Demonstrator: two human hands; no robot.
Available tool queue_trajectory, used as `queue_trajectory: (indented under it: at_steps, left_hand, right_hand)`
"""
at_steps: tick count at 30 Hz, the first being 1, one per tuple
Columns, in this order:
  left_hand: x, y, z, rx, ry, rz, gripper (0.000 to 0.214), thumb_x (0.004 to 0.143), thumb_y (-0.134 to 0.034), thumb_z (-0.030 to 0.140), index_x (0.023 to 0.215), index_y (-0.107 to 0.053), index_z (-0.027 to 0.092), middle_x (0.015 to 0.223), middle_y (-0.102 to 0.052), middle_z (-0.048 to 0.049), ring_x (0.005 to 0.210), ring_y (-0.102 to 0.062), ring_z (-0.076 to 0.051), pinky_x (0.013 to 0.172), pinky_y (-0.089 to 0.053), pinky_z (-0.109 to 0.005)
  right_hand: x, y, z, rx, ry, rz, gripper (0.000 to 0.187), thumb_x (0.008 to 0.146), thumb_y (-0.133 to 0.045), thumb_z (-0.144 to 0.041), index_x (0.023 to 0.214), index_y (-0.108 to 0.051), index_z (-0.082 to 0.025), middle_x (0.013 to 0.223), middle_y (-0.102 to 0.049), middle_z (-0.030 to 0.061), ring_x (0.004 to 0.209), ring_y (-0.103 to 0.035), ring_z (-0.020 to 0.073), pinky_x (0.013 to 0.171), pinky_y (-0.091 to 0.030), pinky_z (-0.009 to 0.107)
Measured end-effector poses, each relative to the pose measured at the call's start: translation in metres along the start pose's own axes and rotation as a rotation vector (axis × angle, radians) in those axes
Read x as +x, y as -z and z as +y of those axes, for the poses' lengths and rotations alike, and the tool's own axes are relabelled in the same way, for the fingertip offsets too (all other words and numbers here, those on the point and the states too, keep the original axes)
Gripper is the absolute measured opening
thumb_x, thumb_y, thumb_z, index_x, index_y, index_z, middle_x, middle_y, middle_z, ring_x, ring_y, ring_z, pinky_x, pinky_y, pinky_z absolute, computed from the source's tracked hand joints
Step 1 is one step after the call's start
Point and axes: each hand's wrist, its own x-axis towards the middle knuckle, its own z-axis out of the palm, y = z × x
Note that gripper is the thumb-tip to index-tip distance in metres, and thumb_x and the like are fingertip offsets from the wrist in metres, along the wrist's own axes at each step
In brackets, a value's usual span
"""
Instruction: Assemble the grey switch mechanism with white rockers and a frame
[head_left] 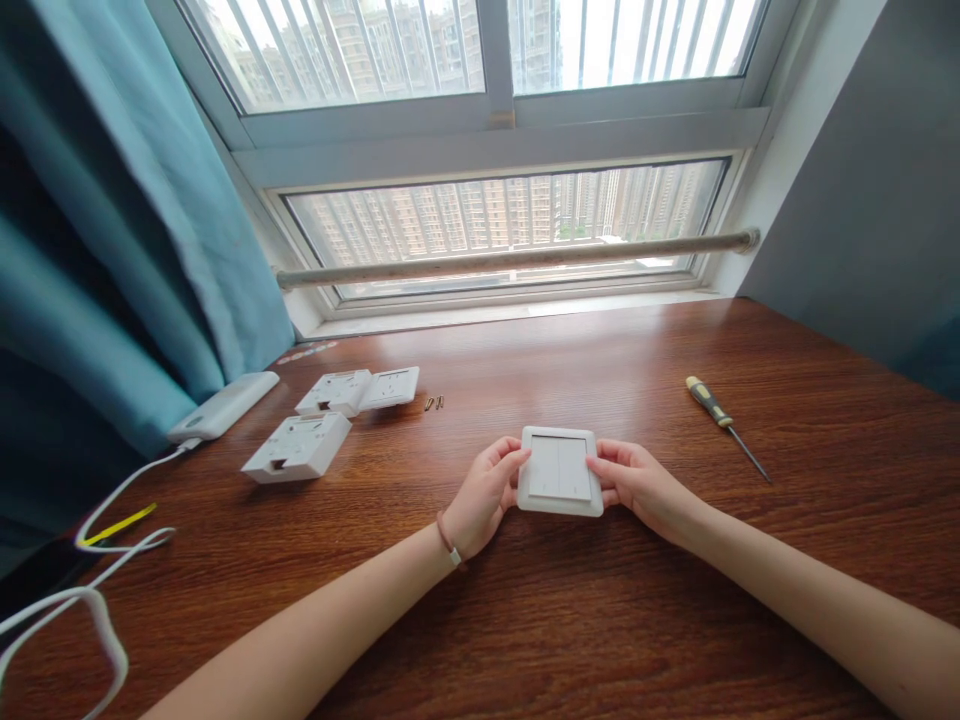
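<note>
A white double-rocker wall switch (559,470) is held between both hands over the middle of the table. My left hand (489,492) grips its left edge, thumb on the front frame and fingers curled behind. On the opposite edge, my right hand (637,482) pinches it the same way. The rocker side faces me, and its back is hidden. To the left lie two white mounting boxes (300,446), with another white switch plate (391,388) touching the farther one. Several small brass-coloured screws (434,403) lie beside that plate.
A screwdriver (709,402) with a yellow and grey handle lies at the right. A white power bank (225,408) with a white cable (112,500) sits by the blue curtain (150,200) at the left. A metal rail (517,262) crosses the window behind the wooden table (525,640).
</note>
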Motion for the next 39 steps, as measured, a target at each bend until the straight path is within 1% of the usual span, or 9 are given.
queue_trajectory:
  at_steps: [2,7,10,13,16,20,24,29,39]
  left_hand:
    - [0.0009,0.0005,-0.0007,0.021,0.006,0.01,0.02,0.076,-0.06,0.032,0.081,-0.051,0.016,0.075,-0.055,0.0005,0.064,-0.053,-0.01,0.059,-0.047,-0.023]
    - [0.0016,0.0007,-0.0014,0.022,0.014,0.014,0.022,0.073,-0.063,0.033,0.078,-0.05,0.016,0.075,-0.055,0.0004,0.066,-0.053,-0.011,0.059,-0.045,-0.022]
    - [0.0005,0.0001,-0.0008,0.024,0.031,0.005,0.022,0.072,-0.064,0.031,0.075,-0.049,0.015,0.07,-0.053,0.0015,0.061,-0.05,-0.008,0.055,-0.042,-0.019]
    - [-0.0008,0.0002,0.0002,0.036,0.029,-0.024,0.021,0.072,-0.063,0.029,0.071,-0.047,0.015,0.065,-0.051,0.0028,0.056,-0.047,-0.007,0.051,-0.039,-0.016]
    - [-0.0018,0.0006,0.0014,0.047,0.039,-0.055,0.017,0.072,-0.062,0.026,0.072,-0.049,0.015,0.065,-0.052,0.0024,0.056,-0.049,-0.007,0.052,-0.04,-0.017]
    - [-0.0017,0.0004,0.0026,0.098,0.079,-0.094,0.016,0.075,-0.058,0.03,0.075,-0.051,0.015,0.062,-0.052,0.0018,0.054,-0.052,-0.009,0.053,-0.042,-0.021]
    - [0.0001,0.0014,0.0009,0.169,0.088,-0.074,0.024,0.077,-0.055,0.038,0.073,-0.051,0.015,0.059,-0.048,0.0027,0.051,-0.05,-0.009,0.055,-0.043,-0.022]
    - [0.0008,0.0027,-0.0019,0.198,0.101,-0.08,0.023,0.077,-0.055,0.036,0.07,-0.049,0.015,0.06,-0.046,0.0031,0.052,-0.048,-0.008,0.057,-0.044,-0.023]
    - [0.0009,0.0,0.0012,0.159,0.114,-0.06,0.028,0.073,-0.059,0.036,0.063,-0.041,0.016,0.057,-0.042,0.0052,0.05,-0.043,-0.007,0.05,-0.039,-0.018]
  right_hand:
    - [-0.0005,-0.0005,0.0003,-0.006,-0.002,-0.006,0.025,0.077,-0.062,-0.032,0.092,-0.061,-0.012,0.077,-0.065,0.0051,0.061,-0.06,0.011,0.053,-0.051,0.022]
    - [-0.0017,-0.0013,-0.001,0.0,-0.038,-0.022,0.024,0.077,-0.063,-0.031,0.09,-0.06,-0.011,0.073,-0.064,0.0054,0.058,-0.06,0.0101,0.05,-0.05,0.019]
    - [-0.0015,-0.0019,-0.0025,0.002,-0.079,-0.01,0.027,0.08,-0.058,-0.037,0.088,-0.058,-0.011,0.065,-0.062,0.0046,0.051,-0.06,0.0108,0.044,-0.05,0.02]
    - [-0.0015,-0.0027,-0.0029,-0.009,-0.097,0.017,0.029,0.082,-0.052,-0.042,0.082,-0.055,-0.013,0.057,-0.06,0.0026,0.044,-0.059,0.012,0.039,-0.048,0.021]
    - [-0.0018,-0.0029,-0.0019,-0.016,-0.093,0.024,0.027,0.08,-0.056,-0.041,0.074,-0.05,-0.015,0.054,-0.058,-0.0002,0.042,-0.057,0.011,0.036,-0.047,0.019]
    - [-0.0018,-0.0024,0.0001,-0.026,-0.086,0.01,0.029,0.079,-0.057,-0.041,0.069,-0.046,-0.016,0.053,-0.055,-0.0027,0.042,-0.055,0.0083,0.036,-0.044,0.016]
    - [-0.0019,-0.0023,0.0015,-0.067,-0.09,-0.002,0.029,0.079,-0.056,-0.041,0.069,-0.045,-0.016,0.052,-0.054,-0.0036,0.041,-0.054,0.0077,0.036,-0.043,0.016]
    - [-0.0017,-0.0031,0.0015,-0.097,-0.091,0.015,0.03,0.078,-0.056,-0.042,0.067,-0.044,-0.016,0.052,-0.051,-0.0047,0.041,-0.052,0.0074,0.037,-0.043,0.016]
    - [-0.0023,-0.0035,0.0015,-0.095,-0.081,0.012,0.03,0.079,-0.056,-0.041,0.068,-0.045,-0.016,0.055,-0.054,-0.0033,0.045,-0.055,0.0085,0.039,-0.044,0.017]
